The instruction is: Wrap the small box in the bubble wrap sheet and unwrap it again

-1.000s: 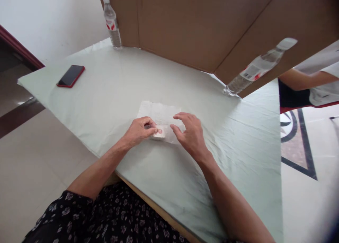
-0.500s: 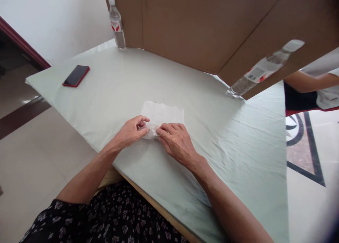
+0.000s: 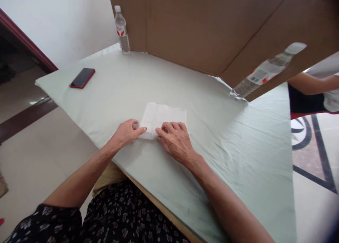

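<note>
Forearms reach in from the near side in the head view, the left forearm point(image 3: 87, 172) slanting toward the far right and the right forearm point(image 3: 222, 197) toward the far left. Between the two hands lies a thin white sheet point(image 3: 165, 114) on the pale green cloth point(image 3: 238, 154), its near edge raised and folded.

The left hand point(image 3: 127, 132) is turned on its side at the sheet's near left corner. Its thumb stretches right, with the tip against the folded edge; the index finger is bent above, and a gap shows between them, so the grip is open. The right hand point(image 3: 176, 140) has its back up and its fingers curled over the right part of the near edge. Its thumb and index tips sit close together on the fold; whether they pinch it I cannot tell.

Toward the far left lies a phone point(image 3: 82, 77) with a red edge. A brown cardboard panel point(image 3: 185, 27) rises at the far side, with a left bottle point(image 3: 122, 31) and a right bottle point(image 3: 265, 75) in front of it. Another person's arm point(image 3: 312, 83) shows at the far right.
</note>
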`<state>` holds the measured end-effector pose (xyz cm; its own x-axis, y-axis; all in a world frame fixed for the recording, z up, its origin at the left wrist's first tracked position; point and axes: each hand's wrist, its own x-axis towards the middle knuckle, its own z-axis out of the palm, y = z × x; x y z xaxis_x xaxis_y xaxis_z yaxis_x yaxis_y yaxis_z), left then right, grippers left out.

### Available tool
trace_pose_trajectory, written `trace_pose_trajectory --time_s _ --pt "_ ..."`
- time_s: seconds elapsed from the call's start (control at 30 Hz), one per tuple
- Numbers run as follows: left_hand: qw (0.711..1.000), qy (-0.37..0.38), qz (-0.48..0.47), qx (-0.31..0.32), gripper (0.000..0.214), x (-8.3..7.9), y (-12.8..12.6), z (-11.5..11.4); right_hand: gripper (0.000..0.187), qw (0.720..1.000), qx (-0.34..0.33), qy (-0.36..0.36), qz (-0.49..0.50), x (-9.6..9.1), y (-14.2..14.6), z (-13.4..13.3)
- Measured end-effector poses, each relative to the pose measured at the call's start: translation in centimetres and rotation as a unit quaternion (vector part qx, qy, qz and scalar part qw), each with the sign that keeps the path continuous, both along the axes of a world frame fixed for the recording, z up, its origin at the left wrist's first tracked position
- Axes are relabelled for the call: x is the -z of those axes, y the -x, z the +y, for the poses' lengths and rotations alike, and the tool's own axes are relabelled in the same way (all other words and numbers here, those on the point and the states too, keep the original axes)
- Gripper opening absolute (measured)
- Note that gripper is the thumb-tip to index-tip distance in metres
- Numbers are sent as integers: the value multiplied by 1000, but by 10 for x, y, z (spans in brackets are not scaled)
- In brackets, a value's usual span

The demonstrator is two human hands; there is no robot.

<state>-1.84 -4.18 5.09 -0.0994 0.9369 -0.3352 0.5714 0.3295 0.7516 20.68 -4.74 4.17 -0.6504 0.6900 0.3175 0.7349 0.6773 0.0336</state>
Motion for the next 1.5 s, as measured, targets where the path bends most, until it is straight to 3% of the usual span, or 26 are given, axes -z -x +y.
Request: trace_pose_trajectory --time_s 0.2,0.43,0.57,0.7,0.93,1.13,1.37,1.5 --pt "998 62 -13 0 30 -10 -4 10 14 1000 1 -5 1 2 0 0" --pt "990 96 -28 103 48 -10 8 21 13 1000 4 -14 5 3 1 0" --pt "997 37 -60 40 37 -12 1 17 13 1000 5 -11 3 3 2 0" --pt "988 93 -125 -7 22 -16 -8 12 14 1000 8 -10 2 3 2 0" --pt "984 129 -120 -7 15 -15 -23 16 14 1000 9 -24 -8 2 4 -1" --pt "998 39 -26 31 8 -8 -33 19 13 999 14 -30 -11 4 5 -1" --pt "972 103 -206 -46 6 -16 -45 15 14 1000 10 -22 -8 3 6 -1" --pt "962 100 -247 -59 10 -19 -51 16 22 1000 9 3 21 -2 6 -3"
